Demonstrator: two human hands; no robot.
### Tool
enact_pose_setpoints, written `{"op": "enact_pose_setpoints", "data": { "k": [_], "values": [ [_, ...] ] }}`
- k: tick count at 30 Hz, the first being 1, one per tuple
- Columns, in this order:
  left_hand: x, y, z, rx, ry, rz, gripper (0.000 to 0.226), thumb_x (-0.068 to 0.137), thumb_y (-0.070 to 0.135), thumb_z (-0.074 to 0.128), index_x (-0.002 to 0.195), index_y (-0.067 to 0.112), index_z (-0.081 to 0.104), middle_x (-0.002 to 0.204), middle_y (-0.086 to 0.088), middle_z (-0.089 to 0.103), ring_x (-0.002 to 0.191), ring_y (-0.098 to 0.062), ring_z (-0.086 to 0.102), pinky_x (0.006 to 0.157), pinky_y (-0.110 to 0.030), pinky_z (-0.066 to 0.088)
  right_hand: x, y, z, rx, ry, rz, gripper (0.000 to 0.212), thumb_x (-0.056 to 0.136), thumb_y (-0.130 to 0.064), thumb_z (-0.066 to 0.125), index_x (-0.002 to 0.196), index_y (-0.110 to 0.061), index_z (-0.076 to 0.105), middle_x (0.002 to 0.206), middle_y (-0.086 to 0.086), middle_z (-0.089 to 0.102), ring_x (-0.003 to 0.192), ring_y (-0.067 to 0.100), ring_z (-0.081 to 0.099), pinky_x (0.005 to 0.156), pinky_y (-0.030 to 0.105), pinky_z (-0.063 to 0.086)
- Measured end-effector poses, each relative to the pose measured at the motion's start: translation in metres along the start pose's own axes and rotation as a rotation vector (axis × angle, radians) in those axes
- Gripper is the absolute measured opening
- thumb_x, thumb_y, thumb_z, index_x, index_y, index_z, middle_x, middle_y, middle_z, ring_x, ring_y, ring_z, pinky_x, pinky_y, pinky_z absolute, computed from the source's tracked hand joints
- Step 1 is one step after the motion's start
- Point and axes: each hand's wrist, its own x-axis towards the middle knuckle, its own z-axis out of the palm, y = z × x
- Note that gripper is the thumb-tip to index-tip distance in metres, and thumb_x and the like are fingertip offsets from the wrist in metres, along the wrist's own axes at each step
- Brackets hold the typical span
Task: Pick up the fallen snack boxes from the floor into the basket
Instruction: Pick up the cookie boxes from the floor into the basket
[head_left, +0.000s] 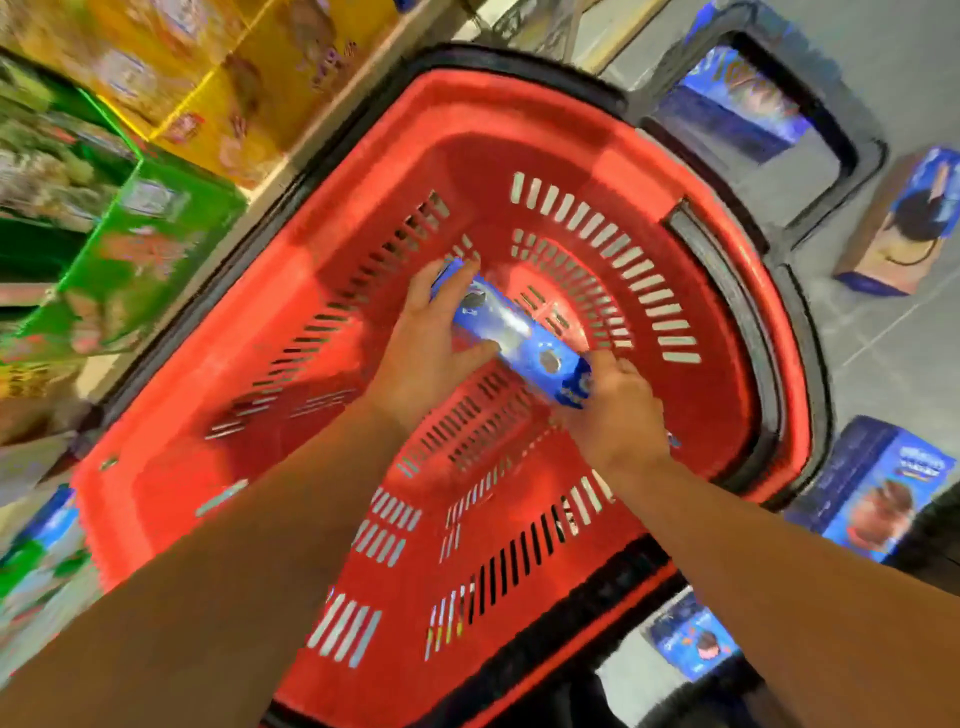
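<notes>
Red basket (363, 171) fills centre frame, slotted walls and floor, black rim and black handle (779, 130) at the far right. Only thing inside: one blue snack box (514, 332), held low over the basket floor by both hands; can't tell if it touches the bottom.

Left hand (431, 338): fingers curled over the box's far-left end, thumb on its near side, gripping. Right hand (613, 410): fingers wrapped round the box's near-right end, gripping.

Still on the floor, all to the right of the basket: one blue box (727, 104) seen through the handle loop at far right, one box (898, 223) standing just right of the handle, one (878, 493) near the basket's right rim, one (691, 639) near-right by the basket's near corner. Another blue box (49, 519) at left edge, blurred.

Left side: shelf with green cartons (119, 260) and yellow cartons (208, 67) right next to the basket's left wall. Motion blur heavy there.
</notes>
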Motion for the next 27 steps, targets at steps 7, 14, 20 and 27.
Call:
{"op": "enact_pose_setpoints", "data": {
  "k": [7, 14, 20, 27],
  "values": [
    [0.062, -0.05, 0.072, -0.062, -0.023, -0.031, 0.083, 0.066, 0.014, 0.079, 0.141, 0.016, 0.044, 0.146, -0.011, 0.035, 0.132, -0.02, 0.04, 0.106, -0.008, 0.026, 0.07, 0.014, 0.056, -0.009, -0.052, 0.177, 0.059, 0.089, -0.026, 0.067, 0.135, -0.002, 0.039, 0.133, 0.019, 0.052, 0.125, 0.035, 0.051, 0.095, 0.039, 0.041],
    [0.109, -0.1, 0.124, 0.028, 0.064, -0.03, 0.083, 0.069, 0.015, 0.082, 0.142, 0.014, 0.043, 0.149, -0.02, 0.031, 0.135, -0.03, 0.037, 0.101, -0.01, 0.019, 0.167, 0.021, 0.105, -0.001, -0.15, 0.296, 0.071, 0.071, -0.038, 0.076, 0.128, -0.007, 0.049, 0.13, 0.012, 0.054, 0.119, 0.029, 0.056, 0.096, 0.036, 0.048],
    [0.091, -0.1, 0.13, 0.032, 0.087, -0.102, 0.077, 0.075, 0.022, 0.077, 0.143, 0.014, 0.041, 0.155, -0.019, 0.023, 0.139, -0.029, 0.033, 0.115, -0.026, 0.025, 0.15, 0.024, 0.093, -0.03, -0.15, 0.174, 0.086, 0.071, -0.043, 0.079, 0.139, -0.01, 0.037, 0.14, 0.014, 0.041, 0.13, 0.03, 0.045, 0.106, 0.036, 0.042],
    [-0.018, -0.014, 0.062, 0.065, 0.011, -0.063, 0.071, 0.081, 0.038, 0.062, 0.141, 0.007, 0.043, 0.146, -0.017, 0.042, 0.138, -0.028, 0.036, 0.115, -0.03, 0.023, 0.011, 0.001, 0.016, -0.297, -0.137, -0.148, 0.066, 0.085, -0.044, 0.062, 0.138, -0.013, 0.039, 0.138, 0.01, 0.043, 0.128, 0.037, 0.043, 0.105, 0.041, 0.037]
  ]
}}
